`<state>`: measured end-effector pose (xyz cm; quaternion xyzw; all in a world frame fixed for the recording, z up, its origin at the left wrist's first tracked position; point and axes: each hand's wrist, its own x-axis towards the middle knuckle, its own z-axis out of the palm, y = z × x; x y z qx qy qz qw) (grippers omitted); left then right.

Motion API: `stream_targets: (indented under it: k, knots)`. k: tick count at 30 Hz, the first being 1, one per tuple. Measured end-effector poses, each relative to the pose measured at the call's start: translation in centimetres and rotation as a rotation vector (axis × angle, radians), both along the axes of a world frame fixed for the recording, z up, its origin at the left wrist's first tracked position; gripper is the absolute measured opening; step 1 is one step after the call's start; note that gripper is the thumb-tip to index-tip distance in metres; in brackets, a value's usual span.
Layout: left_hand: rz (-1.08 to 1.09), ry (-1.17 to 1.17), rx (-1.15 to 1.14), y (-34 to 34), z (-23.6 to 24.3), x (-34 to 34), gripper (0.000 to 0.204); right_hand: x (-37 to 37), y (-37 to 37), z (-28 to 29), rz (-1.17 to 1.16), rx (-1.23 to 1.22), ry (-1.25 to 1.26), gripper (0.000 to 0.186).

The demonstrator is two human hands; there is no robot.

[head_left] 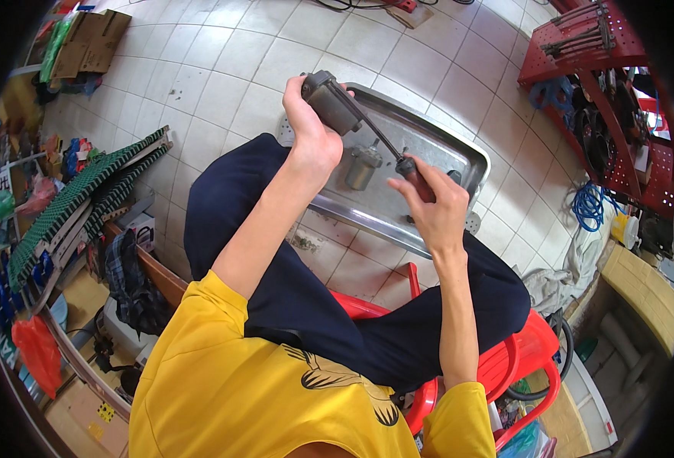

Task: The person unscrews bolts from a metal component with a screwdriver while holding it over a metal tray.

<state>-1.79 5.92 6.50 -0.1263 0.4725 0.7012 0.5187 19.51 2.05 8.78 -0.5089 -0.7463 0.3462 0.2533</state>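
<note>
Left hand (305,120), cocked leftward, grips a dark housing (332,105).

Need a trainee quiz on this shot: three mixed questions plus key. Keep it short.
1. Which hand grips the screwdriver?
2. True or false: the left hand is empty.
3. Which of these is in the metal tray?
A) a coil of blue cable
B) a grey cylindrical part
C) a red plastic chair

Key:
1. The right hand.
2. False; it holds a dark cylindrical housing.
3. B.
</note>
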Motion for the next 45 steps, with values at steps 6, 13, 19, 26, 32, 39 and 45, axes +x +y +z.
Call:
stream_targets:
  k: [6, 13, 19, 26, 32, 39, 45]
  knots:
    - [-0.029, 0.018, 0.005, 0.0, 0.0, -0.2, 0.043, 0.9, 1.3, 0.6, 0.017, -0.373, 0.125, 0.032]
    - [-0.029, 0.004, -0.004, 0.0, 0.5, 0.5, 0.043, 1.3, 1.6, 0.3, -0.033, -0.163, 0.049, 0.032]
    - [-0.031, -0.029, 0.013, -0.2, 0.2, 0.8, 0.043, 0.6, 1.3, 1.2, -0.156, 0.039, 0.121, 0.037]
    - [-0.033, -0.039, 0.010, -0.2, 0.8, 0.9, 0.044, 0.7, 1.2, 0.1, 0.080, -0.304, -0.266, 0.046]
    - [-0.019, -0.005, 0.034, 0.2, 0.2, 0.6, 0.041, 1.3, 1.0, 0.0, 0.050, -0.542, 0.220, 0.033]
    - [-0.067, 0.041, 0.018, -0.2, 0.3, 0.6, 0.043, 0.8, 1.3, 0.4, -0.064, -0.636, 0.213, 0.033]
    - [-0.118, 0.056, -0.010, 0.2, 0.8, 0.3, 0.044, 2.0, 1.0, -0.5, 0.169, -1.098, 0.490, 0.037]
